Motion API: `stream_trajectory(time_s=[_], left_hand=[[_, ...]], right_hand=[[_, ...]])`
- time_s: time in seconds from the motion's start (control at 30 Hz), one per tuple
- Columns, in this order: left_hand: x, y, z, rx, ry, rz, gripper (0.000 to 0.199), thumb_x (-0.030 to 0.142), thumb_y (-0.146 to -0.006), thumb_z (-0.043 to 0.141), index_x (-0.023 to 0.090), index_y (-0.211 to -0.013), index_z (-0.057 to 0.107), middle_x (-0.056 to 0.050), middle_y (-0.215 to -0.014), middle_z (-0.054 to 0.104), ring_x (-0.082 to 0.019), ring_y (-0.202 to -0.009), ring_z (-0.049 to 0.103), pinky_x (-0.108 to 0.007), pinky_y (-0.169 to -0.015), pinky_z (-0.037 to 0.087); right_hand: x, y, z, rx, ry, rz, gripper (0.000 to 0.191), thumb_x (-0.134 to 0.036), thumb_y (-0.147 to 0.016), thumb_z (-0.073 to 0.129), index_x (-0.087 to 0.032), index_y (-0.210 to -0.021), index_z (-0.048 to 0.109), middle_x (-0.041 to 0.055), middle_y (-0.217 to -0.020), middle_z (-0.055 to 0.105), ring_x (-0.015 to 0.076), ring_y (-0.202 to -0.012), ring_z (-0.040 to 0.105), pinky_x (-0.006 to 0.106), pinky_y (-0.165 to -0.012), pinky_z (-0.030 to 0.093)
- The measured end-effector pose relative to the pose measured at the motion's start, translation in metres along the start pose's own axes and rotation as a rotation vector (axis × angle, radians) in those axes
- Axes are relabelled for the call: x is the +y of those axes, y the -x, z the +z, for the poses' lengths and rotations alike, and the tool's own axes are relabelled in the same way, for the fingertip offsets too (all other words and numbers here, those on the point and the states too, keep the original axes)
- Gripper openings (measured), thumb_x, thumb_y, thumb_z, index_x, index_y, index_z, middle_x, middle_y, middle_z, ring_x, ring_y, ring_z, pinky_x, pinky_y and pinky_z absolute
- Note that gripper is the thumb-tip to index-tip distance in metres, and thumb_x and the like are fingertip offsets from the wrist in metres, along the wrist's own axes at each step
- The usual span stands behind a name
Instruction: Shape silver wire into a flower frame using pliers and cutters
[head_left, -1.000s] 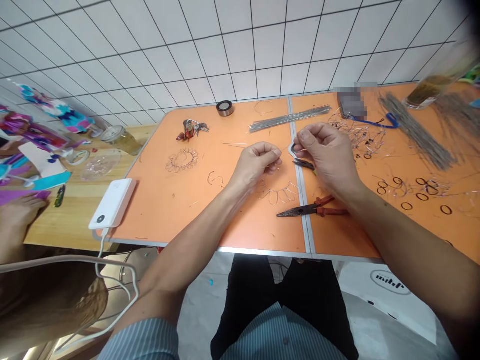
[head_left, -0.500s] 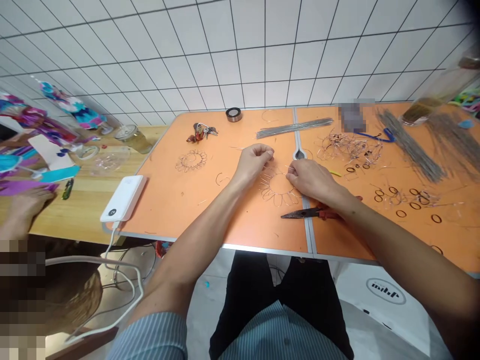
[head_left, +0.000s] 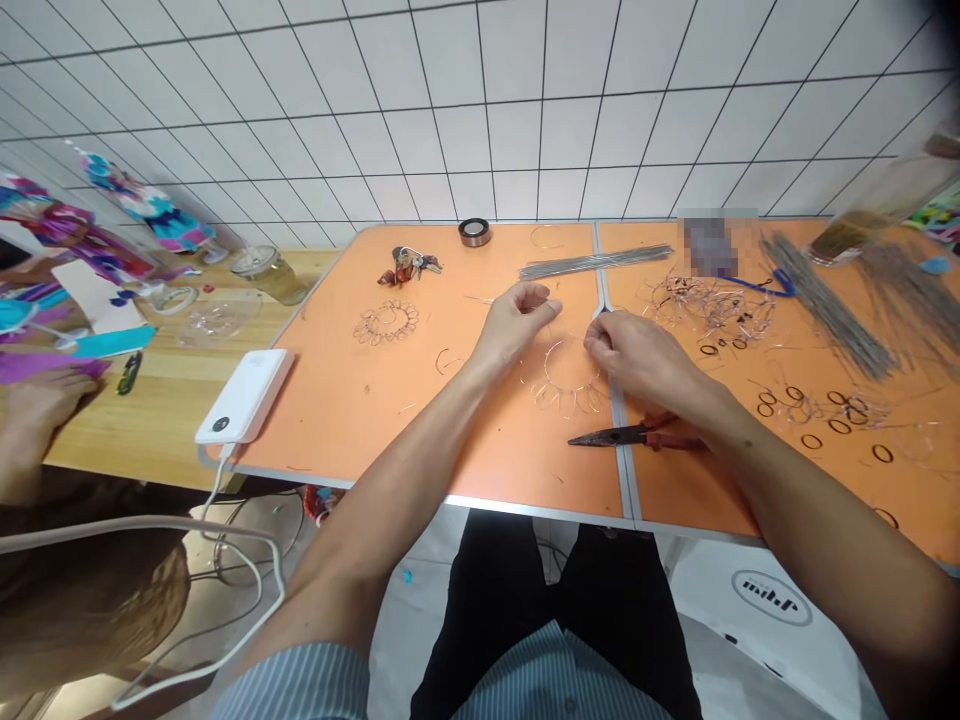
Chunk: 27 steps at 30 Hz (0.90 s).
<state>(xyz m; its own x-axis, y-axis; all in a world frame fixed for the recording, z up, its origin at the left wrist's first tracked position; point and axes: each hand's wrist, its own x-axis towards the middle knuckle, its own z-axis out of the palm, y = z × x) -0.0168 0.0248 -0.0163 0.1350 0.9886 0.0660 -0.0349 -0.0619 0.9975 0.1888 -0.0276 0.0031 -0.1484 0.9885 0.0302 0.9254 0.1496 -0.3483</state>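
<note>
White tiles stand behind the orange bench [head_left: 330,400], where our looped wire ring [head_left: 570,403] shows between our hands. Our left hand [head_left: 514,325] is at its upper left, thumb and fingers bent toward each other; our right hand [head_left: 637,352] curls at its right edge. We cannot tell whether either pinches wire. Red-handled pliers [head_left: 607,437] lie just below, toward us; beyond are a wire bundle [head_left: 596,262] and a tape roll [head_left: 474,233].

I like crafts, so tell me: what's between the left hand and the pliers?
A ring of thin wire loops is between the left hand and the pliers, seen in the head view.
</note>
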Motion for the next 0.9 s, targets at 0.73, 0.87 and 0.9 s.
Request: stream_trajectory(time_s=[0.73,0.87,0.9], left_hand=[[0.006,0.008,0.002,-0.202,0.171,-0.363,0.027,0.032,-0.081,0.097,0.017,-0.083,0.074,-0.005,-0.084,0.083,-0.009,-0.062,0.07,-0.019,-0.056,0.051],[0.012,0.007,0.0,-0.102,0.239,-0.368,0.025,0.029,-0.081,0.096,0.018,-0.089,0.076,-0.003,-0.084,0.082,-0.009,-0.064,0.07,-0.02,-0.059,0.053],[0.013,0.006,0.001,-0.075,0.26,-0.365,0.023,0.028,-0.081,0.095,0.018,-0.09,0.076,-0.002,-0.085,0.082,-0.009,-0.064,0.07,-0.02,-0.06,0.054]], right_hand=[[0.015,0.005,-0.018,0.207,-0.292,-0.041,0.017,-0.036,-0.106,0.06,-0.023,-0.1,0.069,0.0085,-0.104,0.08,0.0255,-0.091,0.068,0.039,-0.079,0.043],[0.023,0.005,-0.03,0.192,-0.357,0.006,0.022,-0.039,-0.104,0.063,-0.023,-0.093,0.072,0.0065,-0.094,0.079,0.0246,-0.084,0.065,0.039,-0.076,0.042],[0.025,0.005,-0.031,0.176,-0.37,0.007,0.023,-0.039,-0.104,0.063,-0.023,-0.091,0.073,0.0059,-0.091,0.078,0.0242,-0.082,0.064,0.039,-0.075,0.041]])
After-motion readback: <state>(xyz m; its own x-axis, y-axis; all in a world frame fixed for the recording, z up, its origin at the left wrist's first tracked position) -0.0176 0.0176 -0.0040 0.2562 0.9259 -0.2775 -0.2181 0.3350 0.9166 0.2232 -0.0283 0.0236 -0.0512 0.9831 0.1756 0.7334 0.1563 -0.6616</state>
